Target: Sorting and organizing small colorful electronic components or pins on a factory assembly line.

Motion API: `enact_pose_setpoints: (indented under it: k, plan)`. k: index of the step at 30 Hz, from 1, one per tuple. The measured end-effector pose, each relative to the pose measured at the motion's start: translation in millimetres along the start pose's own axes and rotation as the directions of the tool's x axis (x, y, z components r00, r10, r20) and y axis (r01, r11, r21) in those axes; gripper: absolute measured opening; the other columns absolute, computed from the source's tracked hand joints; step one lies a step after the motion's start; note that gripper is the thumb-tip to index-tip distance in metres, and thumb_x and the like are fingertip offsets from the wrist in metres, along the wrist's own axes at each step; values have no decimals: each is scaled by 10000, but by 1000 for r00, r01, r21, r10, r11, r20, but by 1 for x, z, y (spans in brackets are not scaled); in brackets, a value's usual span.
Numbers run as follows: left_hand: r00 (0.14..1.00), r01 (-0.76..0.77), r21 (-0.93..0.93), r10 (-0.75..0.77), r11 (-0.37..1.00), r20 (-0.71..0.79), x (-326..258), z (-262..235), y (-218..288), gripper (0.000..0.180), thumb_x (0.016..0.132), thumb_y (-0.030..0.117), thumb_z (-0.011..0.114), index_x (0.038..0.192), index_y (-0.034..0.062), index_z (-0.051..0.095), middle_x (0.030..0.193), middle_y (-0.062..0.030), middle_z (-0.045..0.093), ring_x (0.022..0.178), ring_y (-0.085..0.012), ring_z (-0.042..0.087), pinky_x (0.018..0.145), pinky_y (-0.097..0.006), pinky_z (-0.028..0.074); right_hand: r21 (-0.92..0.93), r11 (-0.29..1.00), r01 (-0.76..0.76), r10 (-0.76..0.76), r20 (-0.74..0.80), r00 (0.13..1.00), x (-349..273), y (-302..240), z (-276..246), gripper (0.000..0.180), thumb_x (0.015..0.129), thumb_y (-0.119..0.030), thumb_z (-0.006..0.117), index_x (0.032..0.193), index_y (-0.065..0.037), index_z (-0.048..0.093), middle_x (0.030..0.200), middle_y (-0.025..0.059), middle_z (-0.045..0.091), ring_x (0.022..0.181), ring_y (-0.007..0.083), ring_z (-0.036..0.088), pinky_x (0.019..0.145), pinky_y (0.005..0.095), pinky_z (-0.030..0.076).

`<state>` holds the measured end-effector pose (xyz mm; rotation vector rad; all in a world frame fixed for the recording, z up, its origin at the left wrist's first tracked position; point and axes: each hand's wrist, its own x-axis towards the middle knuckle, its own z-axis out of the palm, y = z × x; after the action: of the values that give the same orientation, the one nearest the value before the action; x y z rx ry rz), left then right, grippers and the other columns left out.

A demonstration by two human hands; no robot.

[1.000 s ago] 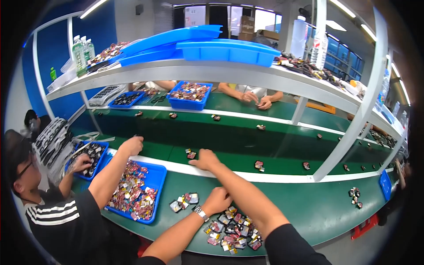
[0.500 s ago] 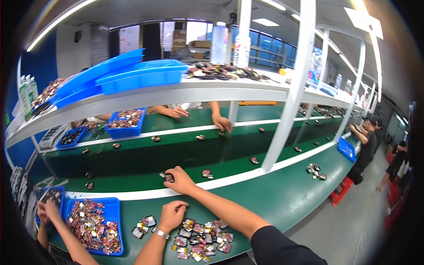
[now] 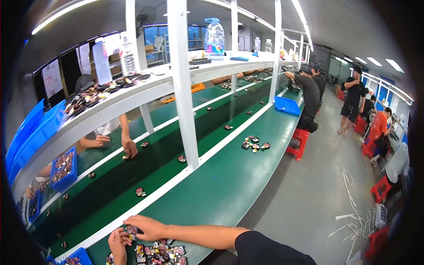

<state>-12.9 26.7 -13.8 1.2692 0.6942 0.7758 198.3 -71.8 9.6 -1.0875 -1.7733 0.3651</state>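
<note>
Near the lower edge, my right hand is closed on a small electronic part, dark-edged with reddish wires and a yellow patch. My left hand meets it from the left, its curled fingertips against the part's near side. Just below my right forearm lies a heap of similar small parts on the green bench. Part of that heap is cut off by the picture's edge. A blue tray with more parts shows only its corner left of my left hand.
Left of a white rail, a dark green belt carries scattered parts. A white post stands on the rail. Across the belt, another person's hand touches a part. Farther along the bench are a small part cluster and a blue tray.
The view has swung right. My right hand has come back from the rail to beside my left hand, carrying a part. My left hand now touches that part.
</note>
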Motion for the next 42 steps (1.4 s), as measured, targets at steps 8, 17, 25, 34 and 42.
enact_pose_setpoints:
  k: [8,17,25,34,42]
  plan:
    - [987,5,286,-50,958,150,-24,26,39,408,1046,284,393,1213,-33,587,1083,-112,647,952,-186,620,806,-293,509,146,983,109,-124,95,988,1,2,13,754,713,52,584,1431,5,359,1199,139,577,1120,334,489,970,394,420]
    - [994,23,110,-35,994,101,-16,20,28,388,1025,270,475,1174,-72,579,1100,-117,624,952,-186,604,815,-291,498,34,995,92,-92,20,996,1,6,19,594,689,66,589,1269,-5,482,1131,142,559,1072,355,501,918,427,435]
    - [996,28,-66,-22,997,86,-23,35,40,383,997,134,510,1322,-64,466,1224,-156,572,1067,-247,594,914,-383,515,-47,992,118,-120,-34,992,1,-2,14,258,744,-12,656,997,-40,612,1146,109,515,1048,315,528,836,412,476]
    - [981,50,-45,-40,998,187,-21,28,32,383,981,90,518,1338,-34,456,1248,-147,551,1079,-239,589,923,-386,536,-87,984,154,-155,-10,988,1,7,15,204,711,-40,706,887,-65,605,1122,110,512,987,312,549,771,422,477]
    - [977,37,-51,-26,998,210,-22,31,32,366,972,32,496,1328,-44,449,1256,-153,535,1106,-254,570,930,-401,538,-88,987,138,-135,35,990,2,13,18,225,678,-12,695,860,-67,576,1129,118,509,976,327,559,769,430,478]
